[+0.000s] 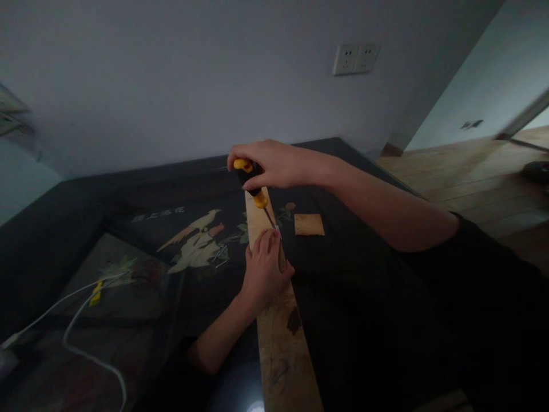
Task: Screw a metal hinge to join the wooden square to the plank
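Note:
My right hand [268,163] is wrapped around the yellow-and-black handle of a screwdriver [261,200]. The shaft slants down to a small shiny metal piece [277,230], too small to make out clearly. Just below the tip, my left hand [266,266] lies across a long wooden board [285,355], its fingers closed over the board with the fingertips beside the metal piece. The board runs from the near edge of the view toward the wall, and my left hand covers part of it.
The dark table [343,286] has a bird-and-flower picture. A small square wooden piece [309,224] lies right of the board, and several thin metal bits [221,257] lie left. White cables [81,312] with a yellow tag [96,293] cross the left side. Wall sockets [356,58] are behind.

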Demonstrator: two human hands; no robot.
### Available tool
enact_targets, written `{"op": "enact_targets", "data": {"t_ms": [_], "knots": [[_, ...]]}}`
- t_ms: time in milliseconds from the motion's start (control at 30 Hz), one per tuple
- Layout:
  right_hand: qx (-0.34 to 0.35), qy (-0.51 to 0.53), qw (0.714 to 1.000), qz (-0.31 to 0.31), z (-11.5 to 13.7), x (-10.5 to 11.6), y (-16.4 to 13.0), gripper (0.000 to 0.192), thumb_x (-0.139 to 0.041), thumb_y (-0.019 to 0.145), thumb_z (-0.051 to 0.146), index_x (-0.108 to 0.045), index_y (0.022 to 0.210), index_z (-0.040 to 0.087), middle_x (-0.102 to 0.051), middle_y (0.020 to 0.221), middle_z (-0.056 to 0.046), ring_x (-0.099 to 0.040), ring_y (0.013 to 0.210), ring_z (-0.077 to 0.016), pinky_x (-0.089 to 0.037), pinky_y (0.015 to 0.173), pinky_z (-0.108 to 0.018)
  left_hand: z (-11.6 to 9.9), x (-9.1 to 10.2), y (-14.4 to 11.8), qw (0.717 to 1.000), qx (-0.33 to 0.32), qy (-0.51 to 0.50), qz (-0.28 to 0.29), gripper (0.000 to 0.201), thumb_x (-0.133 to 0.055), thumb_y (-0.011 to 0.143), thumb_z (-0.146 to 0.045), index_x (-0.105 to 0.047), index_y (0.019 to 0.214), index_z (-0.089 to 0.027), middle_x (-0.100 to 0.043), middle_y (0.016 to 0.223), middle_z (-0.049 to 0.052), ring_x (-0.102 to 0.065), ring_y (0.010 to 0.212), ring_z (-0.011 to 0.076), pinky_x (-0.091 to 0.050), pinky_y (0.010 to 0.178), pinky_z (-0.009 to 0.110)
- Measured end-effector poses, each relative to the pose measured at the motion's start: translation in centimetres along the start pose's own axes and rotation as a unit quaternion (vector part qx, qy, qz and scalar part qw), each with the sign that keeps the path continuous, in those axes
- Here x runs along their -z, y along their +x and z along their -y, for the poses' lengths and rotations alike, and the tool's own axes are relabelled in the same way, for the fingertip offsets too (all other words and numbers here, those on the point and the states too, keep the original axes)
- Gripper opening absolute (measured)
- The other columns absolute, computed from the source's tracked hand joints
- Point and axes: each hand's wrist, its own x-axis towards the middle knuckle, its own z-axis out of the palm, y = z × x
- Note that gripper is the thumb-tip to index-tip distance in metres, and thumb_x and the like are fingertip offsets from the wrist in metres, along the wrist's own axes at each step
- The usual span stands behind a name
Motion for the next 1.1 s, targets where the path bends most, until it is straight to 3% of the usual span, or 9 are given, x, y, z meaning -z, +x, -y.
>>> {"op": "enact_targets", "data": {"t_ms": [433, 767, 933, 1100], "knots": [[0.005, -0.002, 0.998, -0.059, -1.1, -1.4, 0.4, 0.029, -0.072, 0.077, 0.030, -0.055, 0.096, 0.016, -0.057, 0.084, -0.002, -0.050, 0.081, -0.0165, -0.031, 0.070, -0.029, 0.1, 0.0, -0.1, 1.000, -0.001, 0.002, -0.005, 0.067, -0.053, 0.077, -0.025, -0.039, 0.140, -0.011, -0.039, 0.149, 0.016, -0.030, 0.140, 0.0291, -0.030, 0.110, 0.049], [-0.047, 0.024, 0.980, -0.192, 0.1, 0.2, -0.2, 0.033, -0.070, 0.078, 0.042, -0.052, 0.092, 0.018, -0.060, 0.091, -0.003, -0.054, 0.084, -0.0174, -0.037, 0.071, -0.029, -0.1, 0.1, 0.0, 1.000, 0.001, -0.006, -0.004, 0.066, -0.053, 0.077, -0.025, -0.039, 0.140, -0.010, -0.040, 0.148, 0.017, -0.032, 0.139, 0.0305, -0.031, 0.109, 0.050], [-0.121, 0.114, 0.952, -0.259, -1.6, 0.1, -2.6, 0.037, -0.071, 0.076, 0.047, -0.052, 0.094, 0.021, -0.062, 0.092, -0.003, -0.059, 0.079, -0.0170, -0.045, 0.064, -0.027, 0.0, 0.0, -0.1, 1.000, 0.002, -0.013, -0.019, 0.067, -0.054, 0.077, -0.025, -0.038, 0.140, -0.012, -0.041, 0.147, 0.016, -0.034, 0.137, 0.0310, -0.032, 0.108, 0.050], [-0.171, 0.263, 0.885, -0.345, -4.9, -1.4, -6.4, 0.033, -0.075, 0.072, 0.043, -0.054, 0.089, 0.023, -0.060, 0.083, 0.001, -0.060, 0.060, -0.0129, -0.049, 0.052, -0.028, 0.1, -0.2, -0.1, 0.999, 0.006, -0.015, -0.036, 0.068, -0.056, 0.075, -0.026, -0.038, 0.140, -0.013, -0.042, 0.143, 0.016, -0.037, 0.134, 0.0307, -0.034, 0.107, 0.048]]}}
